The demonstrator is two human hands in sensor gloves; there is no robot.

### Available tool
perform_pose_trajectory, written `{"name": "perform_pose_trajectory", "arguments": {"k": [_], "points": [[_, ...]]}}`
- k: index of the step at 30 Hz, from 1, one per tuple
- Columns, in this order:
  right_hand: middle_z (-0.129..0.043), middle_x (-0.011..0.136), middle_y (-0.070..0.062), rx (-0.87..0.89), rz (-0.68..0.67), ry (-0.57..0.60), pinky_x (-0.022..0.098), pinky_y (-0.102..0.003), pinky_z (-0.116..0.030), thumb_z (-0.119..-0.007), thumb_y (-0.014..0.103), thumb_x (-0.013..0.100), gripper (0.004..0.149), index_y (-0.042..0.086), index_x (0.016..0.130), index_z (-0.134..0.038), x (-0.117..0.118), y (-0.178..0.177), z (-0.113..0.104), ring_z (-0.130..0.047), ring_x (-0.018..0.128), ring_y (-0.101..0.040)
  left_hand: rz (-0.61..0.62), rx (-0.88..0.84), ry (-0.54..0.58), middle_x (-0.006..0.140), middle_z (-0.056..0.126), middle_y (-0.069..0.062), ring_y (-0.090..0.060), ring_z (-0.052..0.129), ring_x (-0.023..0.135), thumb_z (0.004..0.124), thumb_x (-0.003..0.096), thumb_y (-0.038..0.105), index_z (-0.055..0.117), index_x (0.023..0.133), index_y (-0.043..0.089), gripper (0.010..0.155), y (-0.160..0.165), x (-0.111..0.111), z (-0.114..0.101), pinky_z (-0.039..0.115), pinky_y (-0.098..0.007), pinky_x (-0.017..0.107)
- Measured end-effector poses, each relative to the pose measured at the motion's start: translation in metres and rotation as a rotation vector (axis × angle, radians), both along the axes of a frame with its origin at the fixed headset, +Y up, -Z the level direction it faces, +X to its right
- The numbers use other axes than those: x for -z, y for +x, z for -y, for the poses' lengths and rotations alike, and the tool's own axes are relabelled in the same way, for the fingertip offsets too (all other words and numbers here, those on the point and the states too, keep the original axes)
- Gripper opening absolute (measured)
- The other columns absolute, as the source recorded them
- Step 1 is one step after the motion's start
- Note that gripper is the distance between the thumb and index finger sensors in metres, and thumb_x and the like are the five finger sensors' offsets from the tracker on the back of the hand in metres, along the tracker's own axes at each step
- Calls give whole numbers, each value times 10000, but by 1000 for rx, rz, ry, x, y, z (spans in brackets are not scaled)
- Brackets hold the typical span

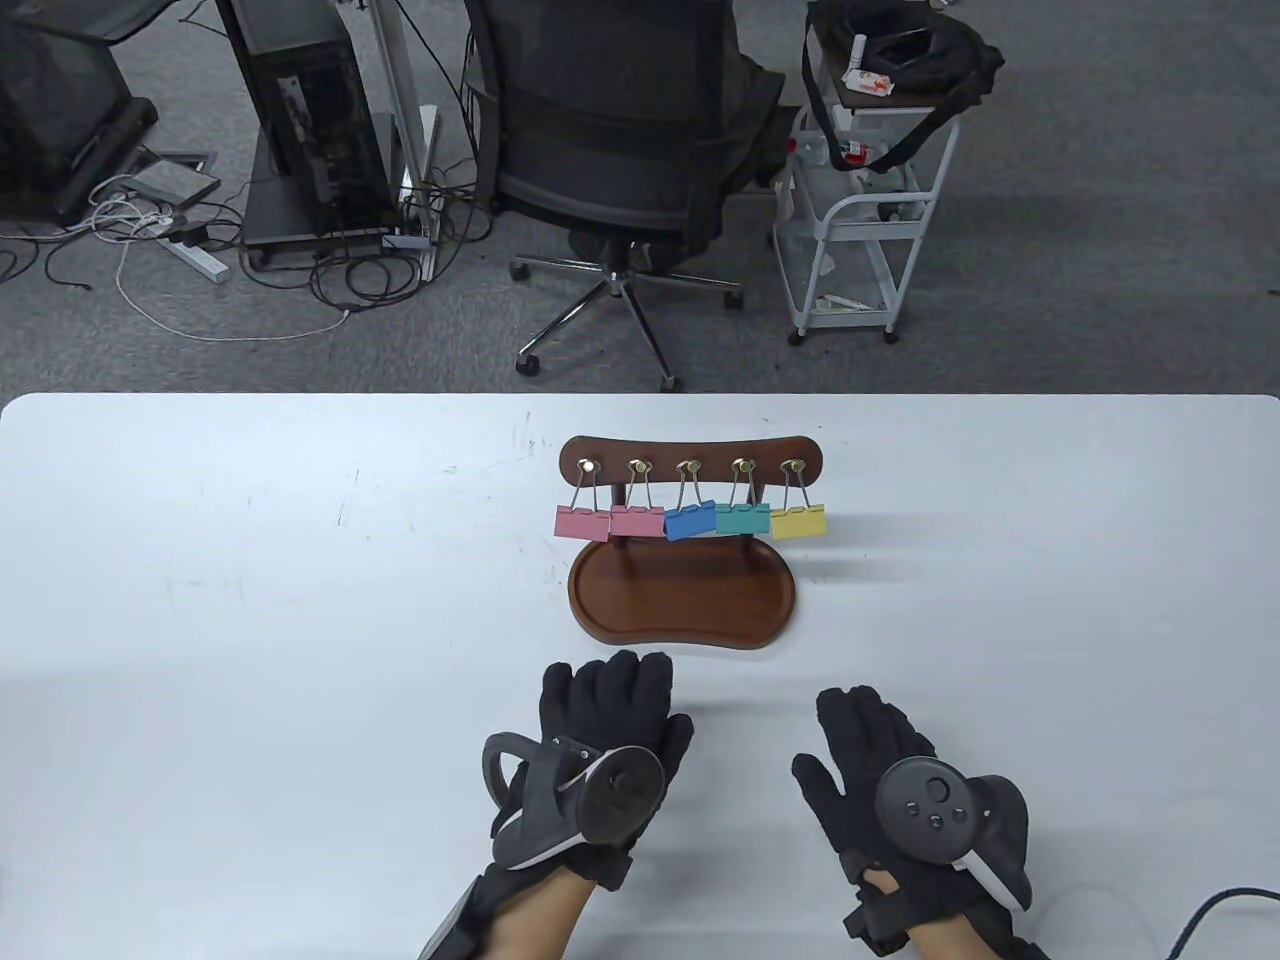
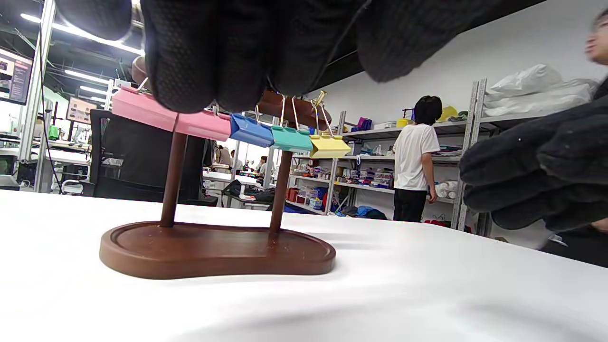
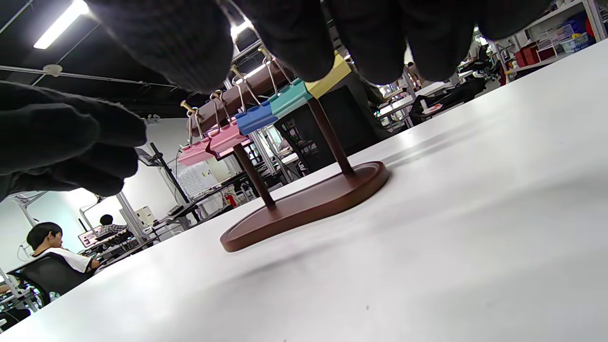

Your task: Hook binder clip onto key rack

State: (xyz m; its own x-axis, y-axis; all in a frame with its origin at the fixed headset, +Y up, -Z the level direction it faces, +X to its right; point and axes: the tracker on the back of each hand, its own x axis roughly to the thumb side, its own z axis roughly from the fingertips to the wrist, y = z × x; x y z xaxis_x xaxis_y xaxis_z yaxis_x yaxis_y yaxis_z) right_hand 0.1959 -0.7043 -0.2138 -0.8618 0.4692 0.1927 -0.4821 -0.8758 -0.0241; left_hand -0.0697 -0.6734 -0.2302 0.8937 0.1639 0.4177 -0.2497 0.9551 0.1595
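A brown wooden key rack (image 1: 690,462) stands on a tray base (image 1: 683,600) at the table's middle. Several binder clips hang from its hooks: two pink (image 1: 583,521) (image 1: 636,520), a blue (image 1: 690,521), a teal (image 1: 742,516) and a yellow (image 1: 799,520). My left hand (image 1: 600,715) and right hand (image 1: 872,735) lie flat on the table in front of the base, fingers open, holding nothing. The rack also shows in the left wrist view (image 2: 216,247) and in the right wrist view (image 3: 308,204), with the clips hanging overhead.
The white table (image 1: 250,600) spreads wide to the left and right of the rack. Beyond its far edge are an office chair (image 1: 620,150), a white cart (image 1: 860,220) and cables on the floor. A black cable (image 1: 1215,905) lies at the bottom right.
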Motion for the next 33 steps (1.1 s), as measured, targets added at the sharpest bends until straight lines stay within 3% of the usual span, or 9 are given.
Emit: {"name": "perform_pose_trajectory", "arguments": {"k": [10,33], "points": [[-591,1106,-399,2,25,14,641,-735,-491,-723,470,571,738,8,1131,-588,-2,4,-2,-600,945,-654,8,8,-10,1059,785,-292,-578,830,892,772,589,438,725,1105,18,666,4,-11,4,518,-783,681],[-590,1103,-405,23,-17,9,638,-737,-493,-722,468,572,738,4,1129,-587,-7,-5,-2,-600,941,-658,12,-9,-57,1058,784,-293,-579,827,893,770,589,440,709,1113,17,676,1,-10,6,514,-786,680]]}}
